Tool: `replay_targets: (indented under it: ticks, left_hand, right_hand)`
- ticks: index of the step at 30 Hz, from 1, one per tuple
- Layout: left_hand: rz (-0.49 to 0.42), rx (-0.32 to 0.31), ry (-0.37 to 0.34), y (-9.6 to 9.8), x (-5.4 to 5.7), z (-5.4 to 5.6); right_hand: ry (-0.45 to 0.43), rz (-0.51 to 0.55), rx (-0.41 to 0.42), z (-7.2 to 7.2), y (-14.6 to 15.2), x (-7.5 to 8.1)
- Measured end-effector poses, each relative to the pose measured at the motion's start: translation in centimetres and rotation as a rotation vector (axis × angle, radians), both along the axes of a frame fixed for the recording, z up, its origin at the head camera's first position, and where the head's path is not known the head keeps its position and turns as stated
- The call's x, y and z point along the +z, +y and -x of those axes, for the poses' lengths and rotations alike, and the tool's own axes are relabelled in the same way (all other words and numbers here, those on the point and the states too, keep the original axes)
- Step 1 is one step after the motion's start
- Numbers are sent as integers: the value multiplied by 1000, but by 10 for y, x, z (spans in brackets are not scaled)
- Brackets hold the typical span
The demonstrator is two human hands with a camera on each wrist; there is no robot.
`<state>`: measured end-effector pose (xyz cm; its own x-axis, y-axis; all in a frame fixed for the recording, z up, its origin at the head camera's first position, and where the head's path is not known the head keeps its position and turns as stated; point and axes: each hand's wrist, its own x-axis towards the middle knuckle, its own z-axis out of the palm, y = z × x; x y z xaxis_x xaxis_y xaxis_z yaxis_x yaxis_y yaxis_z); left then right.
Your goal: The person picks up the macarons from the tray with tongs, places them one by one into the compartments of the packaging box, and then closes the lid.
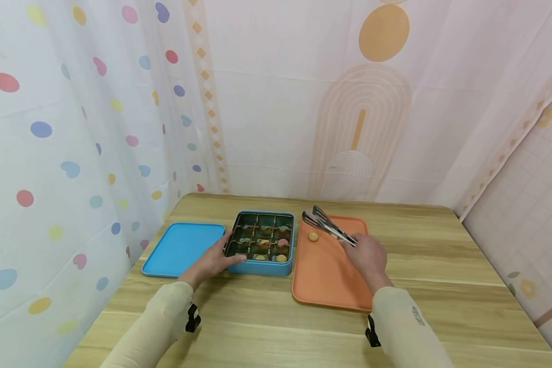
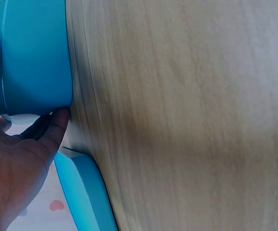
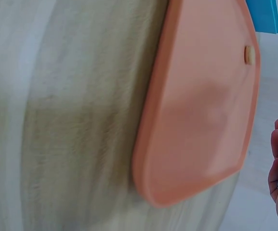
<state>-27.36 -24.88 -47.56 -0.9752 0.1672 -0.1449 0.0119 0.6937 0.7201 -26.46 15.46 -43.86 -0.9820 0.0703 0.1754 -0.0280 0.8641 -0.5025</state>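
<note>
My right hand [image 1: 367, 255] grips metal tongs [image 1: 325, 225] above an orange tray [image 1: 324, 278]. The arms of the tongs are spread apart, with nothing between their tips. One small round biscuit [image 1: 313, 236] lies on the tray, just below the tongs in the head view. To the left stands a blue box [image 1: 259, 268] divided into compartments, several holding small round pieces of different colours. My left hand [image 1: 213, 261] holds this box at its near left corner, thumb along the front rim and fingers against the left side [image 2: 54, 127].
A flat blue lid [image 1: 184, 249] lies on the wooden table [image 1: 257, 319] left of the box, close to my left hand. Behind the table hangs a patterned curtain [image 1: 267, 128], and a dotted one [image 1: 73, 153] runs down the left.
</note>
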Motion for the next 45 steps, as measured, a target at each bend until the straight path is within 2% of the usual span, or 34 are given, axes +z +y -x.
replay_targets:
  ticks: [12, 28, 45]
  left_hand:
    - [15, 1, 17, -1, -1, 1]
    - [10, 2, 13, -2, 0, 1]
    - [13, -2, 17, -1, 2, -1]
  right_hand:
    - [-25, -36, -8, -5, 12, -14]
    - [-83, -53, 8, -11, 21, -20]
    - [-99, -65, 12, -16, 19, -23]
